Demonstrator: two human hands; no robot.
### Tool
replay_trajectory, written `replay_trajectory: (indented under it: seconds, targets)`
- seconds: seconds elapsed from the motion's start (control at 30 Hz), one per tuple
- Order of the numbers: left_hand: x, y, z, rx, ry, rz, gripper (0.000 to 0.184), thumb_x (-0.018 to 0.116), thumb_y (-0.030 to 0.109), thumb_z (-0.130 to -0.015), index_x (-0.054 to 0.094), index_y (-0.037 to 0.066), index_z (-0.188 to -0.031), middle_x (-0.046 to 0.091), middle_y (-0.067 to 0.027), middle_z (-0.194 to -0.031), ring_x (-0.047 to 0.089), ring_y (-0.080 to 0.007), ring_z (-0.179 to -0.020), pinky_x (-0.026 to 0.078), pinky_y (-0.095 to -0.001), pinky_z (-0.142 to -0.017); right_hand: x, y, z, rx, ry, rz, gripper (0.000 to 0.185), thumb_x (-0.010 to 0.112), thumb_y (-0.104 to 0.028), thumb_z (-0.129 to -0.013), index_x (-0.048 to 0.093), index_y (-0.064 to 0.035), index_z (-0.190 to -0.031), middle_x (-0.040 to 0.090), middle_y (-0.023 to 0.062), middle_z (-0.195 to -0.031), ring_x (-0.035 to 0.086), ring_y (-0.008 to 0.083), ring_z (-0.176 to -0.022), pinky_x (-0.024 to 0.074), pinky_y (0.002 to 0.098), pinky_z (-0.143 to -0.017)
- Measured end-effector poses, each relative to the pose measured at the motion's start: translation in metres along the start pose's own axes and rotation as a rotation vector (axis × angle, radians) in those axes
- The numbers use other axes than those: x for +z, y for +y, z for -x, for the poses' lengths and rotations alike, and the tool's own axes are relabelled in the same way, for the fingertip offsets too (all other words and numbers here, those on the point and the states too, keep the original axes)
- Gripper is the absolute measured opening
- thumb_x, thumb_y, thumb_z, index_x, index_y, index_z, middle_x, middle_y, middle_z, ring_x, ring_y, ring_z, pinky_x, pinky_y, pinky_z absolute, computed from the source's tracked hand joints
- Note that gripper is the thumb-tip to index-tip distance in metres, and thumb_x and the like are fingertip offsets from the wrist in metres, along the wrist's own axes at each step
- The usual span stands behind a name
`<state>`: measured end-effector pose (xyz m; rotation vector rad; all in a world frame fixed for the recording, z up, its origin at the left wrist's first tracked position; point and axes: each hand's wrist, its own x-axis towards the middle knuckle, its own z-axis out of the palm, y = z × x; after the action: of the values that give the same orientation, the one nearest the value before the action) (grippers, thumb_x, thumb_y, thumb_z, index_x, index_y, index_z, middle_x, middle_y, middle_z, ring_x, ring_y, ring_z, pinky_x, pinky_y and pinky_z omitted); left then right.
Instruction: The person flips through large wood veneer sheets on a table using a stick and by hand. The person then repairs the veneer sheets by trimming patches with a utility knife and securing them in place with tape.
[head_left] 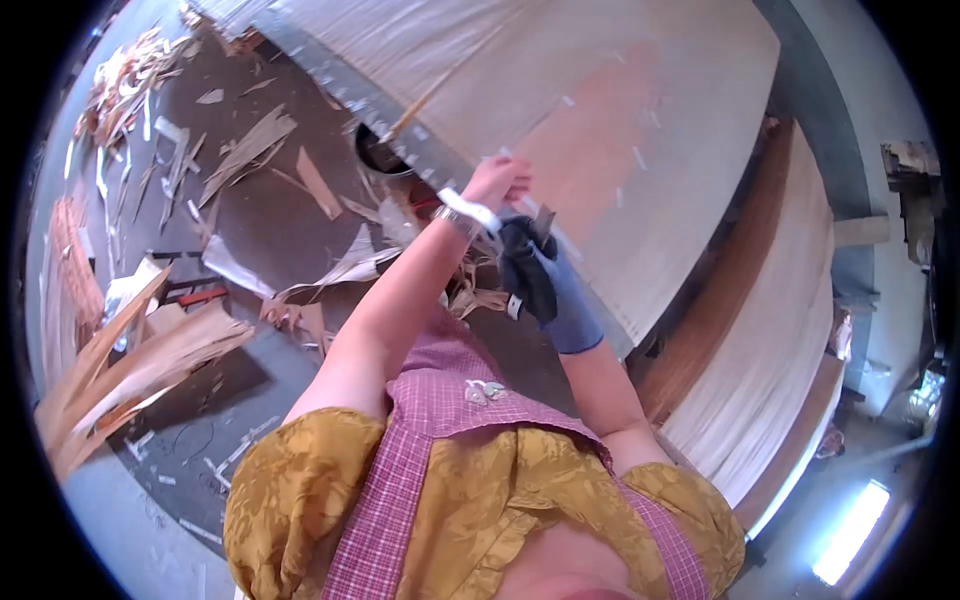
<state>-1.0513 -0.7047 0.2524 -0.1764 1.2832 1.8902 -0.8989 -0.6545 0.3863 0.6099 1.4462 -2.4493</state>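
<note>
My bare left hand (500, 180) is over the near edge of a large pale veneer sheet (690, 130), with its fingers curled. Whatever they may hold is hidden. A white tape-like strip (470, 208) loops at that wrist, beside a metal wristband (452, 218), and reaches toward the other hand. My right hand (530, 270) wears a dark-fingered glove with a blue cuff. It is closed just below the left hand, and a small dark flat blade-like piece (545, 222) sticks up from it. Short white tape pieces dot a reddish patch (595, 140) on the sheet.
Torn veneer scraps (250, 150) litter the floor on the left, with larger curled pieces (150, 370) nearer. A dark round container (382, 152) with a stick in it stands by the sheet's edge. Stacked veneer sheets (760, 330) lie to the right.
</note>
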Motion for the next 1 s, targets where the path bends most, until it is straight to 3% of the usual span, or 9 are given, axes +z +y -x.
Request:
replay_trajectory:
  seconds: [0.17,0.27,0.47,0.6,0.7,0.77,0.83,0.87,1.0]
  targets:
    - [-0.027,0.077,-0.025,0.107,0.101,0.518,0.02,0.051,0.014,-0.096,0.056,0.003,-0.111,0.065,-0.0099,-0.093,0.064,-0.0195,-0.076,0.052,-0.0309,-0.063,0.057,0.04,-0.025,-0.02,0.047,0.281,0.02,0.07,-0.023,-0.089,0.064,-0.0045,-0.09,0.057,-0.0036,-0.065,0.048,0.0042,-0.05,0.0375,0.0201,-0.045]
    - [-0.07,0.121,-0.039,0.152,0.03,0.784,0.018,0.05,0.013,-0.096,0.056,0.004,-0.11,0.064,-0.0103,-0.095,0.064,-0.0202,-0.078,0.052,-0.0325,-0.065,0.101,0.039,-0.053,-0.255,0.067,0.254,0.023,0.072,-0.025,-0.087,0.063,-0.0042,-0.087,0.057,-0.0029,-0.066,0.049,0.0047,-0.053,0.0393,0.021,-0.047]
    - [-0.174,0.208,-0.082,0.172,0.111,0.874,0.017,0.049,0.014,-0.095,0.055,0.004,-0.108,0.063,-0.0103,-0.094,0.063,-0.0236,-0.082,0.053,-0.0353,-0.068,0.18,0.025,-0.169,-0.022,0.141,0.503,0.022,0.07,-0.021,-0.088,0.063,-0.0012,-0.093,0.062,0.0028,-0.074,0.056,0.0086,-0.059,0.0473,0.0242,-0.053]
    - [-0.248,0.26,-0.111,0.139,0.122,0.989,0.025,0.049,0.014,-0.094,0.051,0.004,-0.117,0.061,-0.013,-0.098,0.063,-0.0243,-0.081,0.052,-0.0338,-0.066,0.224,0.046,-0.248,-0.112,0.264,0.468,0.031,0.076,-0.023,-0.083,0.061,0.0012,-0.095,0.063,0.0048,-0.081,0.056,0.0107,-0.066,0.0475,0.0248,-0.061]
    - [-0.319,0.309,-0.128,0.204,0.119,0.793,0.026,0.049,0.019,-0.095,0.053,0.003,-0.115,0.062,-0.0126,-0.098,0.064,-0.0236,-0.083,0.052,-0.0332,-0.066,0.204,0.048,-0.281,-0.353,0.535,0.736,0.041,0.078,-0.025,-0.08,0.058,0.002,-0.102,0.062,0.0104,-0.094,0.06,0.0157,-0.083,0.0489,0.0284,-0.07]
    - [-0.364,0.343,-0.135,0.33,0.374,0.064,0.037,0.056,0.03,-0.093,0.054,0.003,-0.119,0.066,-0.0137,-0.103,0.066,-0.0257,-0.09,0.053,-0.0345,-0.072,0.168,0.041,-0.298,-0.423,0.783,0.934,0.052,0.078,-0.029,-0.078,0.053,0.001,-0.113,0.061,0.0149,-0.102,0.061,0.0231,-0.096,0.0495,0.0342,-0.078]
    - [-0.41,0.362,-0.146,0.303,0.799,-1.235,0.069,0.058,0.049,-0.086,0.043,0.004,-0.136,0.041,-0.0205,-0.144,0.04,-0.0347,-0.132,0.032,-0.0502,-0.107,0.147,0.036,-0.311,-0.416,0.905,1.123,0.06,0.078,-0.031,-0.078,0.048,-0.0005,-0.12,0.06,0.0176,-0.104,0.061,0.0292,-0.1,0.0492,0.0395,-0.081]
    - [-0.439,0.361,-0.169,0.294,0.888,-1.41,0.077,0.055,0.052,-0.088,0.032,0.005,-0.144,0.023,-0.0183,-0.154,0.019,-0.0341,-0.143,0.019,-0.0514,-0.114,0.141,0.032,-0.314,-0.339,0.955,1.264,0.061,0.077,-0.032,-0.077,0.047,-0.0011,-0.121,0.059,0.0184,-0.104,0.061,0.0311,-0.1,0.049,0.0413,-0.081]
    - [-0.458,0.4,-0.156,0.124,0.868,-1.62,0.095,0.05,0.066,-0.084,0.018,0.006,-0.151,0.018,-0.0125,-0.158,0.015,-0.0285,-0.146,0.013,-0.0526,-0.116,0.094,0.062,-0.33,-0.357,0.988,1.164,0.06,0.076,-0.031,-0.078,0.047,-0.0033,-0.123,0.061,0.0204,-0.1,0.062,0.0351,-0.094,0.0489,0.0443,-0.08]
